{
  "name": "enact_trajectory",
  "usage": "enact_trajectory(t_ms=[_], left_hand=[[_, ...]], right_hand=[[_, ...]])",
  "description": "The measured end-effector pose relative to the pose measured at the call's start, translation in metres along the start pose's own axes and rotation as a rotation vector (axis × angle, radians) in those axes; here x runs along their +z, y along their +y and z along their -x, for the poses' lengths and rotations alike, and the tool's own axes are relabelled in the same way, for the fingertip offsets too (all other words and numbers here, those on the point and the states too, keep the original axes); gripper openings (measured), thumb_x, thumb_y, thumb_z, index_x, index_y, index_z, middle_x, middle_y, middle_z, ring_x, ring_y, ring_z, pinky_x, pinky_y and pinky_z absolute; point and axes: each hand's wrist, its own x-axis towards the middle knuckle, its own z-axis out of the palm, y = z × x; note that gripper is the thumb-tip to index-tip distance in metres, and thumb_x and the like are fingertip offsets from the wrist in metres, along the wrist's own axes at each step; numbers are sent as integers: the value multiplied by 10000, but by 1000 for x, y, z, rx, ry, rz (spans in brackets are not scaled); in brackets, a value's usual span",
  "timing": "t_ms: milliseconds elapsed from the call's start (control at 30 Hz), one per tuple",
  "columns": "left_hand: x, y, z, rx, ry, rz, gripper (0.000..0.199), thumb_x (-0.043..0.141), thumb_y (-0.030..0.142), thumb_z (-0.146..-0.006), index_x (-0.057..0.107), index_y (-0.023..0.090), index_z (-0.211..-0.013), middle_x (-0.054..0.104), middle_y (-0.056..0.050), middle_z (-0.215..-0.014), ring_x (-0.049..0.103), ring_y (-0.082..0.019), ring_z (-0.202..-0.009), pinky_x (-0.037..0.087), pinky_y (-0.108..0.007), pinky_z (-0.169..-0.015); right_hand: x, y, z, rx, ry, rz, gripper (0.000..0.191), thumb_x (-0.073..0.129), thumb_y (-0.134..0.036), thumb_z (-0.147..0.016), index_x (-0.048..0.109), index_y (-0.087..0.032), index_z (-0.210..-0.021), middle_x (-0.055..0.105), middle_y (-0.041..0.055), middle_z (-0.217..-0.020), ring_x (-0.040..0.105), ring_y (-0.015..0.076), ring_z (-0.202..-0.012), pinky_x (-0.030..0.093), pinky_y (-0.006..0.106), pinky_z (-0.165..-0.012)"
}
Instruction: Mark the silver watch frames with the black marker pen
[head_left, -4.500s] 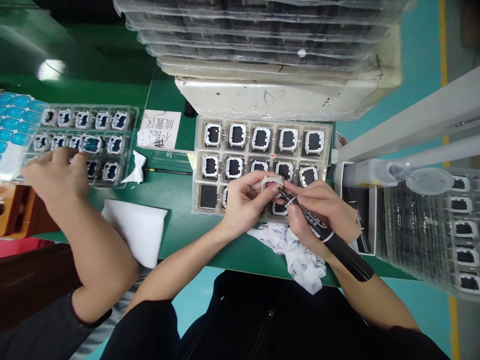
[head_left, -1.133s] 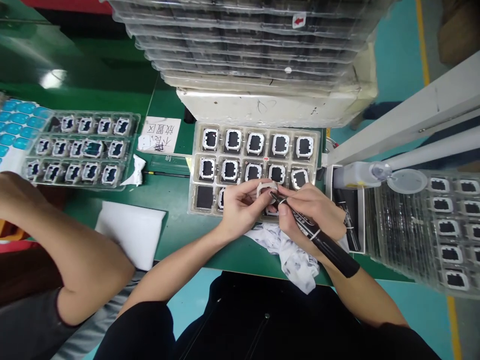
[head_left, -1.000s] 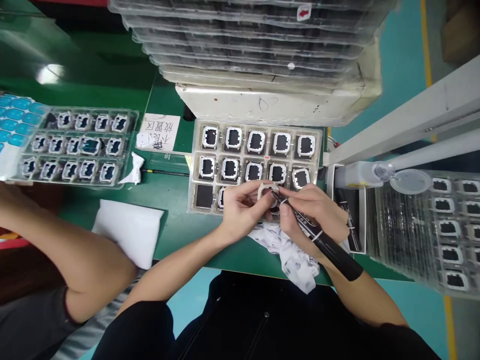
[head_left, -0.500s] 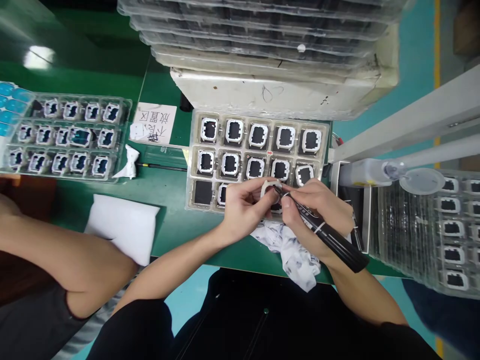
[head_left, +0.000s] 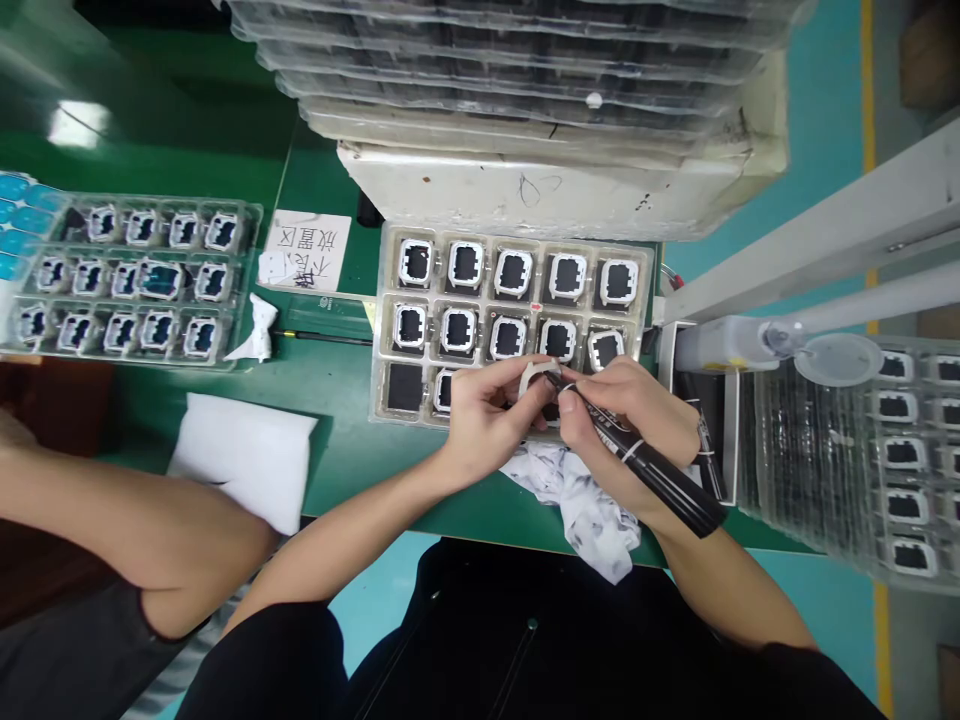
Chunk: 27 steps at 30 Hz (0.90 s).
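Pinched in my left hand [head_left: 487, 420] is a small pale watch-case-like frame [head_left: 534, 374], held above the front row of a clear plastic tray [head_left: 384, 345]. My right hand [head_left: 626, 405] grips a thick black marker pen [head_left: 660, 480], its tip end against or very near the frame; the fingers hide the exact contact. Similar white-rimmed frames [head_left: 514, 272] with dark centres sit in the tray's compartments. The front left compartment [head_left: 405, 387] shows only its dark bottom. Under my hands lies a crumpled, spotted white cloth [head_left: 592, 515].
Behind the tray, stacked trays [head_left: 517, 60] rest on a white foam block [head_left: 525, 190]. More tray stacks [head_left: 817, 450] stand right, beside a plastic bottle [head_left: 727, 345] and a metal post [head_left: 825, 230]. At left are a co-worker's arm [head_left: 135, 490], a white pad [head_left: 244, 455] and another filled tray [head_left: 142, 275].
The rear end of the marker has shifted slightly up and left with my right hand. My left hand keeps its hold on the frame, and the view has moved slightly.
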Motion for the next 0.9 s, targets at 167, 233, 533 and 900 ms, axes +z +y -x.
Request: enact_trajectory(t_ms=[167, 233, 533, 900], left_hand=[[-1, -6, 3, 53, 0, -60, 212, 748, 310, -954, 825, 174, -1097, 756, -28, -693, 678, -127, -572, 575, -226, -531], [-3, -8, 3, 80, 6, -102, 213, 745, 294, -956, 823, 177, -1117, 763, -29, -700, 672, -123, -567, 558, -222, -521], [-3, -8, 3, 120, 34, -182, 214, 746, 280, -950, 833, 164, -1106, 741, -19, -667, 641, -117, -567, 537, -225, -535], [-5, -8, 3, 92, 14, -180, 222, 742, 301, -952, 835, 166, -1101, 747, -23, -674, 655, -120, -580, 549, -220, -538]], right_hand=[[0, -2, 0, 34, -21, 31, 176, 764, -104, -941, 698, -230, -1045, 752, 40, -952, 734, 208, -854, 676, 403, -795], [0, -2, 0, 29, -21, 32, 191, 760, -90, -941, 694, -233, -1049, 747, 38, -943, 730, 206, -858, 674, 400, -795], [0, -1, 0, -5, -12, 35, 172, 759, -97, -946, 682, -230, -1023, 733, 33, -913, 719, 199, -833, 668, 386, -765], [1, 4, 3, -28, 11, 3, 188, 760, -86, -929, 692, -232, -1028, 742, 44, -942, 715, 202, -819, 662, 390, -762]])
